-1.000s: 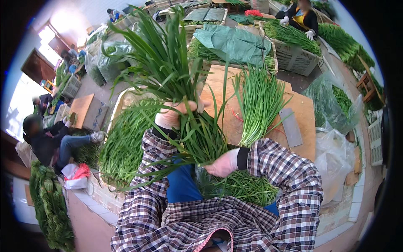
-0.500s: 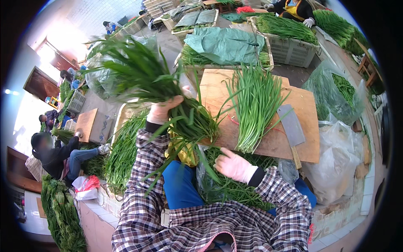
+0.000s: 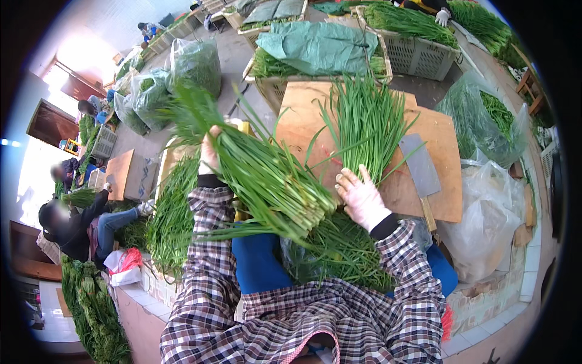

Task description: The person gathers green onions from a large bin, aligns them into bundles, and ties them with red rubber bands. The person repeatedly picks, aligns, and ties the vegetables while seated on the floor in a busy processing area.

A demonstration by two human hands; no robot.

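Note:
My gloved left hand [image 3: 210,153] is wrapped round a thick bunch of garlic chives [image 3: 273,179], holding it aslant over my lap. Its leafy tips point to the upper left and its stem ends to the lower right. My gloved right hand [image 3: 364,199] has its fingers apart beside those stem ends, at the lower end of a second bunch of chives [image 3: 367,124]; contact is unclear. That bunch lies on a wooden board [image 3: 300,115]. A cleaver [image 3: 419,170] rests to its right, its handle pointing toward me. Loose green leaves [image 3: 348,252] lie beneath my hands.
A crate of chives [image 3: 173,212] stands at my left. Beyond the board is a crate under a green sheet [image 3: 318,48]. Clear bags [image 3: 488,212] stand at the right. A co-worker in dark clothes [image 3: 76,221] sits at the far left; another's gloved hand [image 3: 443,17] shows at the back.
The held bunch has swung round, its stem ends coming down and to the right. My right hand has moved up to the board's near edge, its fingers spreading.

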